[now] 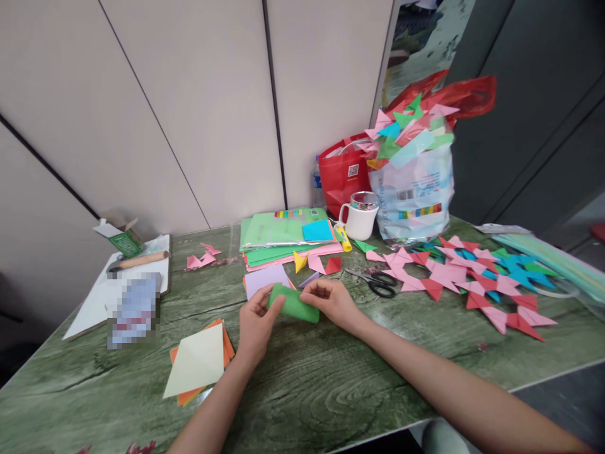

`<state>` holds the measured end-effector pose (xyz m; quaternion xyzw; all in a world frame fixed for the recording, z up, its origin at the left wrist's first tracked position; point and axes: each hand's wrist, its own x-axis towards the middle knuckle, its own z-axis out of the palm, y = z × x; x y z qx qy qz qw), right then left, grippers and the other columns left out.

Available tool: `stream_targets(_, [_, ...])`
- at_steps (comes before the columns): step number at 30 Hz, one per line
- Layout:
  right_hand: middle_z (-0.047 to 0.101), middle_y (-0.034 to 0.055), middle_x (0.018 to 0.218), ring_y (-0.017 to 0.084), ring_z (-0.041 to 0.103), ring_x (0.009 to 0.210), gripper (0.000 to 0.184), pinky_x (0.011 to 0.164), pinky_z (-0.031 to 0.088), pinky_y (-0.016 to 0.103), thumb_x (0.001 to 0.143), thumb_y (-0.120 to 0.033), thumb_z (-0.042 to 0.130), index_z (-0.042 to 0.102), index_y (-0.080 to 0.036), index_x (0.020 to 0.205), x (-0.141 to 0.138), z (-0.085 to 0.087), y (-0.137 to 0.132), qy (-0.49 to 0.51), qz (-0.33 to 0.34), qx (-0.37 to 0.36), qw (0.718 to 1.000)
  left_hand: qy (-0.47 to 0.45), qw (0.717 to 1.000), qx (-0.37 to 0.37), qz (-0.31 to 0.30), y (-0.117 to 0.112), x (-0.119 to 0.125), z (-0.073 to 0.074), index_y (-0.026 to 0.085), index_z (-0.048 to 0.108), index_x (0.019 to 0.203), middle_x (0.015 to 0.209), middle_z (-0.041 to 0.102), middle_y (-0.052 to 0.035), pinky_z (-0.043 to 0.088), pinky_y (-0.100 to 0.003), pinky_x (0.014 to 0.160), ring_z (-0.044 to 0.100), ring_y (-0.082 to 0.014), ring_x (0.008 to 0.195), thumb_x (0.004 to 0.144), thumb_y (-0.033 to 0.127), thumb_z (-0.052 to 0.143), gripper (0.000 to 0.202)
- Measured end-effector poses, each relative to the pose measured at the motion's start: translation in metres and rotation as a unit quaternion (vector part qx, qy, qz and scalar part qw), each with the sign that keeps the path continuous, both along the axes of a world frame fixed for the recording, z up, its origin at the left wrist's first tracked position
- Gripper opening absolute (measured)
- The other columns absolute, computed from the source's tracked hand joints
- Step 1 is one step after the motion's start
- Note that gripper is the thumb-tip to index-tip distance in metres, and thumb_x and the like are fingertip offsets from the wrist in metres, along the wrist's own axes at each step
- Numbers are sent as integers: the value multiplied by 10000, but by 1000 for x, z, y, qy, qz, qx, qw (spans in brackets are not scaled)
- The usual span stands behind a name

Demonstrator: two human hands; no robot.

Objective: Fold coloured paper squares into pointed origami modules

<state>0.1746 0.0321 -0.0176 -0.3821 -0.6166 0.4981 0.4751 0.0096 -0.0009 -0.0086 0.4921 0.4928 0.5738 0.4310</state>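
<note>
A green sheet of paper (297,306), bent over on itself, is held above the table between both hands. My left hand (256,318) pinches its left end, thumb on the near face. My right hand (333,301) grips the upper right edge with thumb and fingertips. Just behind the paper lies a stack of square sheets with a purple one (267,279) on top. Small folded paper pieces, among them a yellow one (299,261) and a red one (333,265), sit beyond my hands. Black-handled scissors (380,284) rest right of them.
Cream and orange sheets (198,359) lie at left front. Packs of coloured paper (276,230), a white mug (362,217) and a stuffed plastic bag (413,189) stand at the back. Folded pink and red pieces (447,274) spread rightward. A hammer (142,260) lies on a white board (89,309).
</note>
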Motion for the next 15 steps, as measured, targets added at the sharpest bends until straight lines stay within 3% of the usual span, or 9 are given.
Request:
stream_targets(2, [590, -6, 610, 107, 526, 546, 241, 516, 421, 228, 654, -376, 667, 585, -149, 648, 1, 0, 0, 20, -9, -3, 1000, -9, 1000, -20, -18, -1, 2, 0, 144, 645, 943, 838, 712, -49, 494, -261, 663, 643, -186, 738, 581, 276, 733, 395])
stream_targets(6, [605, -1, 625, 110, 540, 561, 237, 535, 438, 233, 641, -371, 680, 591, -151, 645, 1, 0, 1, 43, -18, -5, 999, -41, 994, -67, -73, -4, 8, 1, 121, 658, 831, 839, 720, -78, 519, -316, 705, 657, -219, 769, 537, 240, 759, 332])
stream_targets(15, [611, -1, 605, 105, 537, 537, 259, 510, 437, 228, 628, -395, 684, 595, -152, 631, -1, 0, 0, 40, -30, -1, 999, -78, 991, -95, -57, -5, 10, 1, 109, 689, 764, 715, 724, -74, 546, -362, 647, 667, -222, 636, 551, 286, 752, 284])
